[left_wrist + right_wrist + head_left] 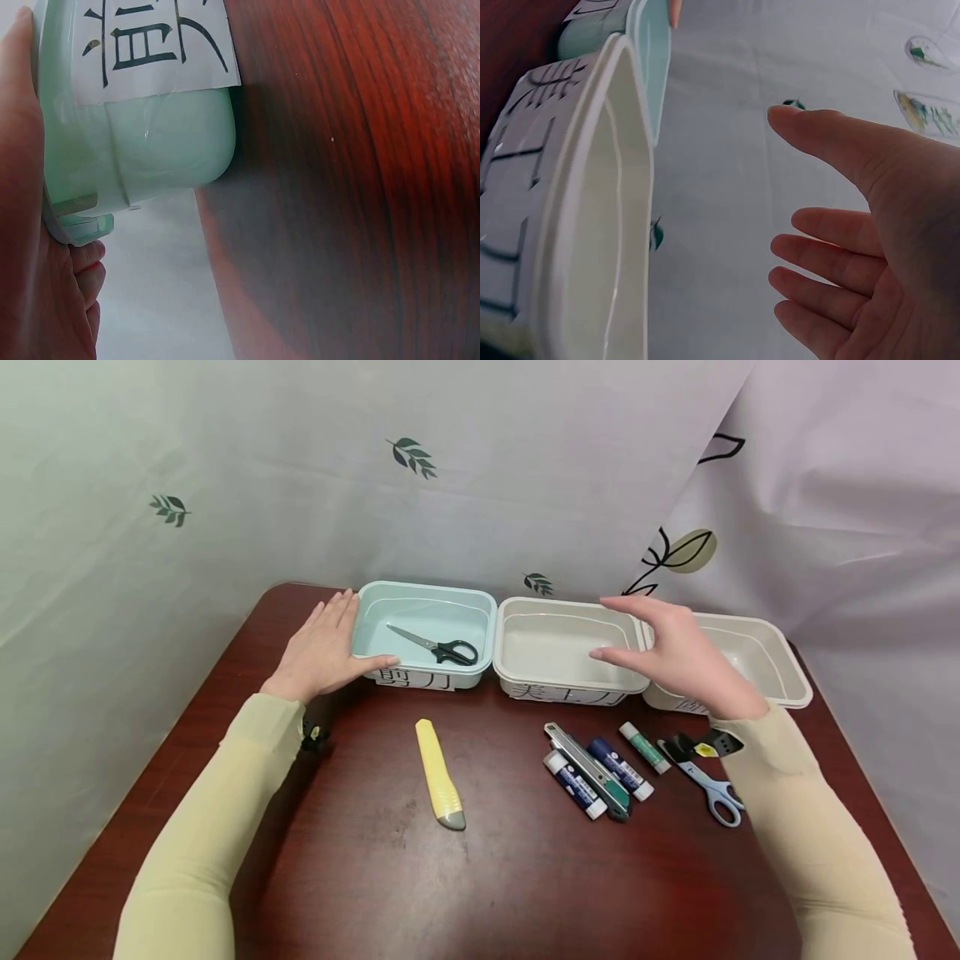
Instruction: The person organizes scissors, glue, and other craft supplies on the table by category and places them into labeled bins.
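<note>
My left hand (322, 639) rests along the left end of the light blue bin (367, 635), fingers straight and thumb over the front rim. Black-handled scissors (442, 650) lie inside that bin. The left wrist view shows the bin's labelled front (142, 142) close by the palm. My right hand (667, 652) hovers over the border between the middle beige bin (540, 647) and the right beige bin (757, 652). Its thumb and fingers are spread with nothing between them, as the right wrist view also shows.
A yellow utility knife (437, 772) lies on the dark red table (337, 877). Further right lie a grey-green utility knife (588, 770), several glue sticks (643, 747) and blue-handled scissors (712, 789), partly beneath the right wrist. Paper labels mark the bins' fronts. A patterned curtain (300, 485) hangs behind.
</note>
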A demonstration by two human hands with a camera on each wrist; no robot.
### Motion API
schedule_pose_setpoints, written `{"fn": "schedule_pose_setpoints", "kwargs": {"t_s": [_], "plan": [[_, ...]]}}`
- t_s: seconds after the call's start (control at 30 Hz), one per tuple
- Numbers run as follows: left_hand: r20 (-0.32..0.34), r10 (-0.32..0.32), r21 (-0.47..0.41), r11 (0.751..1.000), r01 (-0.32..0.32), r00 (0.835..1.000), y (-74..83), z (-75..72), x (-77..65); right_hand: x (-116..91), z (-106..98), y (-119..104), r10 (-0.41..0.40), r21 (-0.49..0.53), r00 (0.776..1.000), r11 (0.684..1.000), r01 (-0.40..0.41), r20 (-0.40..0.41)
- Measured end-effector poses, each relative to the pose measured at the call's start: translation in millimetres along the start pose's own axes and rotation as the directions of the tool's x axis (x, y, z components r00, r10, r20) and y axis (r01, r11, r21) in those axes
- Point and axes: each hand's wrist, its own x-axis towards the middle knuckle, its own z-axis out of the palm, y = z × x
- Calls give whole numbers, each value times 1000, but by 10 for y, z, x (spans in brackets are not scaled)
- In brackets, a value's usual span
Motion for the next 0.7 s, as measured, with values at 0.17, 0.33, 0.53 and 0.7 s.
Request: {"fn": "schedule_pose_setpoints", "kwargs": {"t_s": [0.17,0.33,0.53,0.7], "plan": [[1,2,-5,1000,-2,1000,2,-8,0,-190,-41,121,11,-31,1000,999,-12,-27],[2,2,2,1000,-2,1000,2,-20,-5,-373,-66,224,28,-25,998,999,-29,-52],[2,-2,-7,1000,2,1000,6,-22,-11,-573,-68,317,98,-10,994,995,-98,-50],[-7,-1,-13,1000,1,1000,14,-13,-9,-741,-67,396,152,0,987,988,-152,-49]]}}
